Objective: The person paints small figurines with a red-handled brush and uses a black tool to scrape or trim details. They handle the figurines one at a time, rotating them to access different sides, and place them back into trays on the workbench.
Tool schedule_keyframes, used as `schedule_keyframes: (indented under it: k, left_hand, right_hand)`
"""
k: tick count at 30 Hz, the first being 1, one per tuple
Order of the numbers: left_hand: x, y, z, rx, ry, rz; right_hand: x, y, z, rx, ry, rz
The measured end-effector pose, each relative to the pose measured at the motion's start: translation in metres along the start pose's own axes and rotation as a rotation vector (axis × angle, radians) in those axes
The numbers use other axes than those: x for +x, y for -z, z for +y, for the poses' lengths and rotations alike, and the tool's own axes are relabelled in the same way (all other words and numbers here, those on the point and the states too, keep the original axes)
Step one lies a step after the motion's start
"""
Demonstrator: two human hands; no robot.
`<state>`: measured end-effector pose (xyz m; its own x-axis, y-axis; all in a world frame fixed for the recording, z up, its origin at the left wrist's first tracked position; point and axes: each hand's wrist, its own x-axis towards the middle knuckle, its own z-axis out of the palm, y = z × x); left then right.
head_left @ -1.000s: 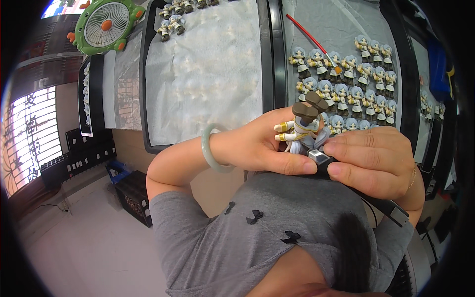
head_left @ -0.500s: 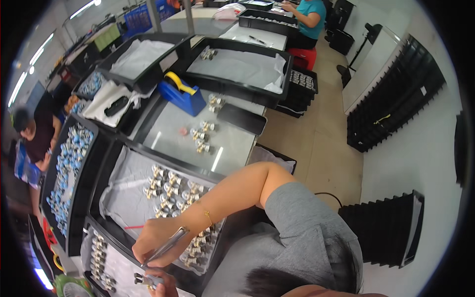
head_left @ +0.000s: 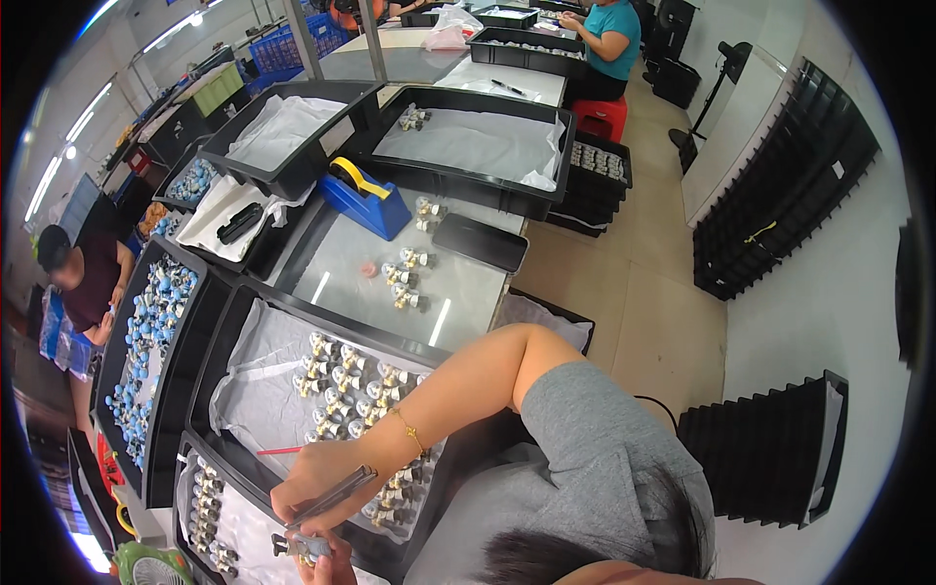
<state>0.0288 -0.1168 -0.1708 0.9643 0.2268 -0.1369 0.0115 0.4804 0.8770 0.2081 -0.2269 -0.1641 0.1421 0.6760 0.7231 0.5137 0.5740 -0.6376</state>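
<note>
Two hands, both engaged, at seven o'clock in the view; bearings below are taken from the right hand.

Right hand [head_left: 322, 478]: fingers closed around a slim silver-and-dark pen-like tool [head_left: 347, 485], its upper end slanting out toward two o'clock; lower tip hidden by the fingers, contact with the figurine not determinable.

Left hand [head_left: 332, 565]: at six o'clock, partly cut by the lower edge; fingers curled on one small chibi figurine [head_left: 306, 548], held lying over, its brown-shod feet toward nine o'clock.

One slender red handle [head_left: 279, 451], at ten o'clock, just beside the right hand.

One paper-lined black tray [head_left: 255, 385], running from eleven to three o'clock, with rows of pale-haired figurines [head_left: 336, 400], partly covered by the right forearm.

One smaller paper-lined tray [head_left: 255, 529], at nine o'clock, with a column of figurines along its far side.

One green desk fan [head_left: 153, 565], at eight o'clock, cut by the lower edge.

One long black tray [head_left: 176, 409], at ten o'clock, heaped with blue-and-white pieces [head_left: 151, 336].

One grey worktop [head_left: 341, 258], toward twelve o'clock, bearing a blue tape dispenser [head_left: 366, 207] with yellow roll, a few loose figurines [head_left: 405, 283], and a shallow black box [head_left: 480, 242] at one o'clock.

Ribbed black trays [head_left: 756, 448], stacked, at three o'clock.

One co-worker in a teal top [head_left: 614, 37], one o'clock, seated on a red stool [head_left: 600, 117].
</note>
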Motion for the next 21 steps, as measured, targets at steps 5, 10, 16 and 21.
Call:
schedule_keyframes:
  k: [5, 10, 16, 21]
  left_hand:
    - [0.001, 0.014, -0.004, -0.010, 0.002, -0.013]
    - [0.002, 0.017, -0.006, -0.011, 0.026, -0.002]
    - [0.009, 0.000, -0.010, 0.148, -0.105, 0.111]
    - [0.012, 0.007, -0.009, 0.168, -0.076, 0.040]
  right_hand:
    - [0.000, 0.002, 0.001, -0.061, 0.006, -0.041]
    - [-0.002, 0.000, 0.005, -0.044, 0.048, -0.032]
    - [-0.002, 0.005, 0.000, 0.014, 0.028, -0.047]
    - [-0.001, 0.001, 0.007, 0.223, 0.061, -0.061]
